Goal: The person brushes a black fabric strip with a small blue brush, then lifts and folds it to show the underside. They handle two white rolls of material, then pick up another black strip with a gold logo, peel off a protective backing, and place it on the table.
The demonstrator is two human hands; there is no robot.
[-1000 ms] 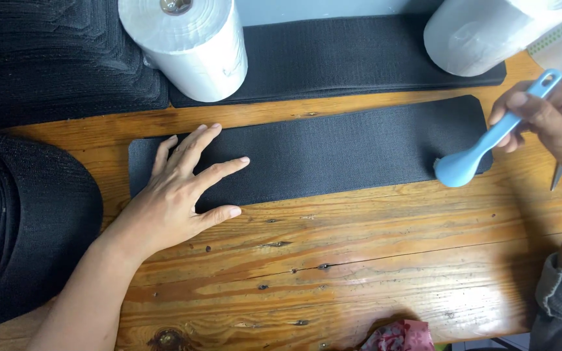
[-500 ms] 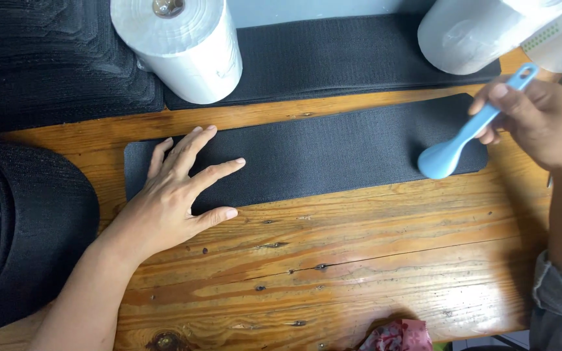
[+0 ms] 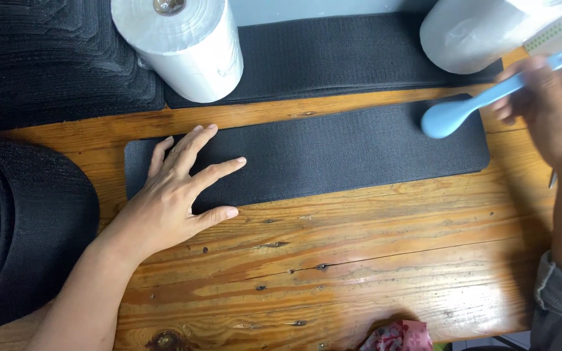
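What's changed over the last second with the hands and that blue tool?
The right hand carried the blue tool leftward along the dark strip, its head now further in from the right end. The left hand stays flat on the strip's left end; the white rolls unmoved.

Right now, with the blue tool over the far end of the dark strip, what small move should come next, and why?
Probably lower the blue tool onto the dark strip and draw it toward the left hand. The right hand holds its rounded head at the strip's right end, while the left hand lies flat, fingers spread, pinning the other end to the wooden table, so the strip looks steadied.
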